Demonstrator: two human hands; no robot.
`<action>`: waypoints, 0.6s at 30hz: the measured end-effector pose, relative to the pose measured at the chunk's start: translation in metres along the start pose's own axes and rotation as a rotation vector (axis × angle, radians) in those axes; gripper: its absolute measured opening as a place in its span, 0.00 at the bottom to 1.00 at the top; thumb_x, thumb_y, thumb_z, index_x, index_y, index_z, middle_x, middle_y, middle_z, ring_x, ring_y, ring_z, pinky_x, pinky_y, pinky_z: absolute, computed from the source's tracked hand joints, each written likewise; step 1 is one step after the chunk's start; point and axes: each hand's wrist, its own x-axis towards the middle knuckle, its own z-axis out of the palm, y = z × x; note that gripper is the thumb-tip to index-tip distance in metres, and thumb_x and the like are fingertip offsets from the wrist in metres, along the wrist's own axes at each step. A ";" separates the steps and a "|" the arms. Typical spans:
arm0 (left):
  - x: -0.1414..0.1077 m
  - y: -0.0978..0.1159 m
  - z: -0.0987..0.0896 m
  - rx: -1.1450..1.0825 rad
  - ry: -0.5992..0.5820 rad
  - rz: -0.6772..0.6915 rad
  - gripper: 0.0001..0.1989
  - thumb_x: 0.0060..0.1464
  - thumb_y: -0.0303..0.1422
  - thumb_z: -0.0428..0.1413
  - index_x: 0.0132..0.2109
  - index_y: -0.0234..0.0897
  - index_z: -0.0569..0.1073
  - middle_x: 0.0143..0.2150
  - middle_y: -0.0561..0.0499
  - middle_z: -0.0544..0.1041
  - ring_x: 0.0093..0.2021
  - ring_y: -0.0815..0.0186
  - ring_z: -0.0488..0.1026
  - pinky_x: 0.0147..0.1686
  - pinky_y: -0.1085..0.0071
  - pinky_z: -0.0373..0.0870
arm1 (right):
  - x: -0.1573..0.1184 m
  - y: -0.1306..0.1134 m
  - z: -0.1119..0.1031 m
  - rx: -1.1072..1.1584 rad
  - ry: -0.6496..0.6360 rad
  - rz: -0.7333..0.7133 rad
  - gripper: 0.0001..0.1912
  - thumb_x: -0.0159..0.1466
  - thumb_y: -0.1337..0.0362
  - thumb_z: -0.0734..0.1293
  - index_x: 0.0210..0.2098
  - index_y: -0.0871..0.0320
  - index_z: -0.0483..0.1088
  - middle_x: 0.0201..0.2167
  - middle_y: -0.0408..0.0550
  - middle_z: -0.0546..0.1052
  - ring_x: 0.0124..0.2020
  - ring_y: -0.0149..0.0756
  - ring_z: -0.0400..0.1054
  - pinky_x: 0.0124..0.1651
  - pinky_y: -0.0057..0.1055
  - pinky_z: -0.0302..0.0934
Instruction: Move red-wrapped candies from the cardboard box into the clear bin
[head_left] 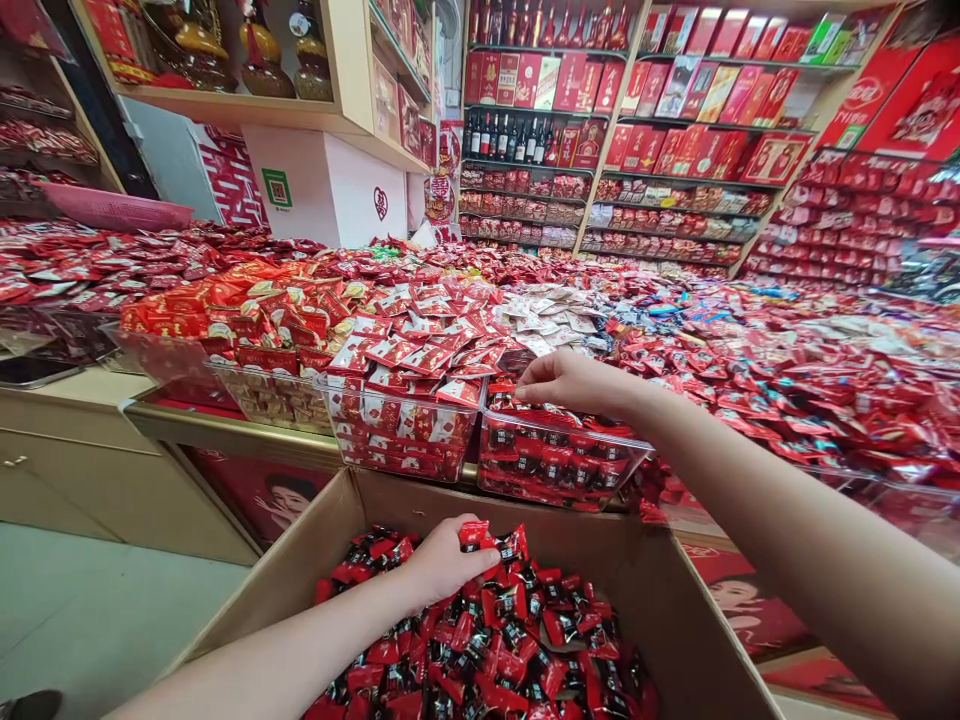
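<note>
Down in an open cardboard box (716, 620), my left hand (450, 562) is closed around a few red-and-black wrapped candies (513, 544). More candies of the same kind (480, 650) lie loose in a heap below it. My right hand (559, 380) reaches over a clear plastic bin (559, 470) holding similar wrapped candies. Its fingers are bent down and pinched together at the bin's top layer; whatever is between them, if anything, is hidden.
Left of that bin stands another clear bin (405, 430) heaped with red-and-white packets. A wide display of wrapped sweets (750, 370) spreads behind. Shelves of bottles and red boxes (540, 85) line the back wall. A pink basket (112, 205) sits at far left.
</note>
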 end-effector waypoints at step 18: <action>0.002 -0.001 0.000 0.047 -0.004 0.003 0.11 0.40 0.38 0.51 0.26 0.35 0.61 0.22 0.57 0.62 0.24 0.71 0.58 0.28 0.75 0.55 | -0.002 0.016 -0.018 -0.136 -0.006 -0.066 0.07 0.51 0.62 0.60 0.27 0.58 0.66 0.25 0.44 0.72 0.25 0.28 0.62 0.26 0.24 0.53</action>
